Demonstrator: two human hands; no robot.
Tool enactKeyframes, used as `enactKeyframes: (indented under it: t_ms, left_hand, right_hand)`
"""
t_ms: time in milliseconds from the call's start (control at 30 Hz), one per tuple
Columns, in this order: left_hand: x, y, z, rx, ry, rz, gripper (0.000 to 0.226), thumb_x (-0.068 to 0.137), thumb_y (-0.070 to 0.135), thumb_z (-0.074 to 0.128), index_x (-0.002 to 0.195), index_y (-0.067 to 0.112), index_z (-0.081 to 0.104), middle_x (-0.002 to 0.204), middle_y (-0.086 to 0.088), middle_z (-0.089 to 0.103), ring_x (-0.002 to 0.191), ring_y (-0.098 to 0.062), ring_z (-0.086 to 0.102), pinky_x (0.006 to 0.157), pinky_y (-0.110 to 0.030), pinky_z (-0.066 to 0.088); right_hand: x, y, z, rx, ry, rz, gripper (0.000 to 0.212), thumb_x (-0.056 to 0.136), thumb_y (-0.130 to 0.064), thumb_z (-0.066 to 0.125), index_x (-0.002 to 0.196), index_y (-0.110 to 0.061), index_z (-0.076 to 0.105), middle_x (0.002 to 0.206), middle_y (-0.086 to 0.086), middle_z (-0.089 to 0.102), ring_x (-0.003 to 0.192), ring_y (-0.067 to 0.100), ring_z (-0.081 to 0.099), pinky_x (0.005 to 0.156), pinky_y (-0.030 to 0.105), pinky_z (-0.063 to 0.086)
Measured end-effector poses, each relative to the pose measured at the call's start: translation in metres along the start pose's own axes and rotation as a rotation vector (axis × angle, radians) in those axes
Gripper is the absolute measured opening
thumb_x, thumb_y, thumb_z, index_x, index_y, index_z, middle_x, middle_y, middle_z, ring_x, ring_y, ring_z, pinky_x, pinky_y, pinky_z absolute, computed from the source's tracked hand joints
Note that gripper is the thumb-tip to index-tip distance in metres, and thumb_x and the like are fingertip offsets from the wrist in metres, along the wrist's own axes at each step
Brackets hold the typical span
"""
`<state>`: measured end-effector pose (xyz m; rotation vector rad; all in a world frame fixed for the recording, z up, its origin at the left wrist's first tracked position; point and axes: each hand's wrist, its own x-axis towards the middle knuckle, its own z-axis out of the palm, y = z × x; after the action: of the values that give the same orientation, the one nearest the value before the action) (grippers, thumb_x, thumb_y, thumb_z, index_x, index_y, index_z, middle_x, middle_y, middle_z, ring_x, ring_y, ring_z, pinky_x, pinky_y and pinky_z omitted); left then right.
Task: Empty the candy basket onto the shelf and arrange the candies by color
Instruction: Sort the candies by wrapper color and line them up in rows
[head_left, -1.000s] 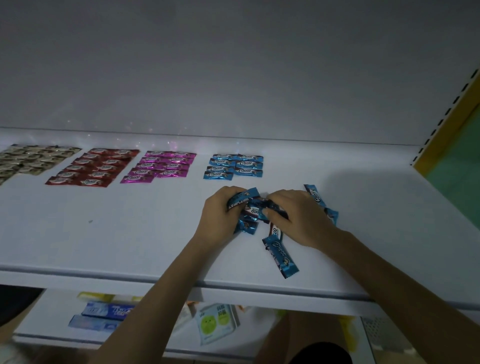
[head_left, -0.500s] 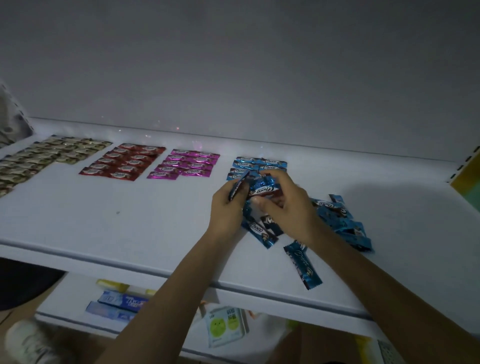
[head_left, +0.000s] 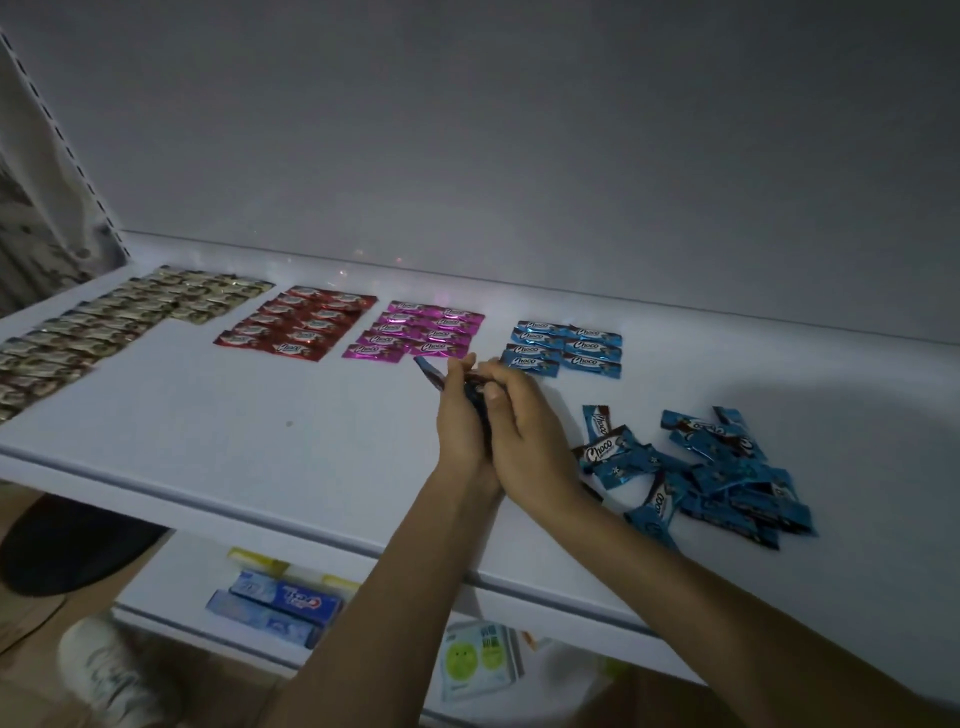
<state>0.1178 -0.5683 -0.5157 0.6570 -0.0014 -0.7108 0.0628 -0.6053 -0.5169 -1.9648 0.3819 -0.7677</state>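
One white shelf (head_left: 208, 441) carries everything. Largest is the gold candy field (head_left: 119, 322) at far left. Next comes the loose blue pile (head_left: 717, 478) at front right, then the red block (head_left: 301, 327), pink block (head_left: 421, 332) and blue block (head_left: 563, 345), side by side toward the back. Left hand (head_left: 460, 421) and right hand (head_left: 530, 436), pressed together just before the blue block, clasp a small blue stack (head_left: 480, 395) between curled fingers.

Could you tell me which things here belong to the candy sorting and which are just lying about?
Job: held blue candies, left hand, right hand, loose blue pile, blue rows, pink rows, red rows, gold rows.
Lying about: toothpaste boxes, shoe.
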Motion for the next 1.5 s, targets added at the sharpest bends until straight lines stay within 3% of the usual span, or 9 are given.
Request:
enactKeyframes:
  t_ms: [267,367,667,833,967,1100,1200,1367,1500]
  left_hand:
    - [0.003,0.009,-0.009,-0.242,-0.004,-0.089,0.047,0.098,0.042,0.043,0.128,0.007,0.055,0.122,-0.015,0.063,0.109,-0.026,0.062,0.093,-0.037,0.050]
    - [0.000,0.013,-0.004,-0.355,0.003,-0.154,0.037,0.098,0.034,0.044,0.099,0.003,0.064,0.082,-0.014,0.067,0.070,-0.023,0.069,0.062,-0.030,0.058]
    - [-0.001,0.015,0.005,-0.360,0.005,-0.223,0.025,0.094,0.023,0.049,0.077,0.007,0.055,0.061,0.000,0.048,0.045,-0.006,0.043,0.039,-0.012,0.034]
    - [-0.002,0.017,0.007,-0.322,0.009,-0.211,0.027,0.096,0.024,0.048,0.076,0.007,0.054,0.058,-0.001,0.046,0.042,-0.006,0.040,0.037,-0.012,0.034]
    - [-0.005,0.017,0.008,-0.278,-0.005,-0.189,0.029,0.098,0.024,0.048,0.074,0.008,0.055,0.057,-0.001,0.043,0.042,-0.007,0.041,0.041,-0.013,0.039]
    - [-0.008,0.018,0.010,-0.274,-0.042,-0.227,0.023,0.093,0.022,0.053,0.074,0.009,0.055,0.059,0.000,0.043,0.046,-0.007,0.043,0.045,-0.013,0.041]
    - [-0.013,0.019,0.013,-0.313,-0.022,-0.202,0.019,0.095,0.016,0.051,0.079,0.007,0.055,0.061,-0.003,0.048,0.047,-0.009,0.048,0.042,-0.018,0.046]
    - [-0.012,0.018,0.014,-0.308,0.017,-0.144,0.011,0.096,0.009,0.052,0.094,0.002,0.062,0.087,-0.013,0.063,0.065,-0.013,0.061,0.052,-0.019,0.056]
    - [-0.018,0.011,0.018,0.026,-0.005,-0.147,0.014,0.094,0.006,0.047,0.091,0.009,0.060,0.081,-0.009,0.060,0.056,-0.011,0.054,0.037,-0.013,0.038]
  right_hand:
    - [0.006,-0.008,0.004,-0.021,-0.167,0.035,0.051,0.099,-0.043,0.034,0.148,-0.034,0.024,0.156,-0.004,0.023,0.144,0.010,0.017,0.118,0.038,0.021]
    - [-0.001,-0.006,-0.011,-0.092,-0.185,-0.003,0.059,0.097,-0.047,0.033,0.150,-0.033,0.013,0.158,-0.005,0.018,0.144,0.010,0.016,0.117,0.037,0.021]
    - [0.000,0.021,-0.040,-0.508,-0.139,-0.092,0.049,0.096,-0.041,0.040,0.132,-0.010,0.051,0.134,0.007,0.050,0.131,0.022,0.039,0.110,0.022,0.006]
    - [-0.006,0.032,-0.050,-0.577,-0.195,-0.188,0.024,0.089,-0.025,0.058,0.103,-0.006,0.066,0.106,0.008,0.062,0.102,0.028,0.056,0.096,0.035,0.036]
    - [-0.008,0.025,-0.057,-0.493,-0.121,-0.289,0.040,0.079,-0.036,0.063,0.103,-0.004,0.066,0.097,0.008,0.066,0.090,0.024,0.060,0.086,0.039,0.048]
    - [-0.002,0.002,-0.057,-0.316,-0.080,-0.231,0.023,0.079,-0.031,0.073,0.086,-0.010,0.066,0.068,-0.005,0.059,0.063,0.004,0.051,0.061,0.021,0.044]
    - [0.001,-0.007,-0.063,-0.203,-0.071,-0.197,0.007,0.084,-0.019,0.071,0.085,-0.013,0.067,0.048,0.005,0.051,0.042,0.014,0.044,0.046,0.028,0.041]
    - [0.004,-0.016,-0.085,0.094,0.043,-0.037,0.007,0.091,-0.004,0.057,0.095,-0.007,0.063,0.076,0.002,0.072,0.058,0.016,0.068,0.056,0.031,0.057]
    - [0.010,-0.018,-0.090,0.204,0.075,0.044,0.014,0.096,-0.010,0.051,0.091,-0.015,0.064,0.088,0.004,0.072,0.070,0.019,0.071,0.062,0.032,0.058]
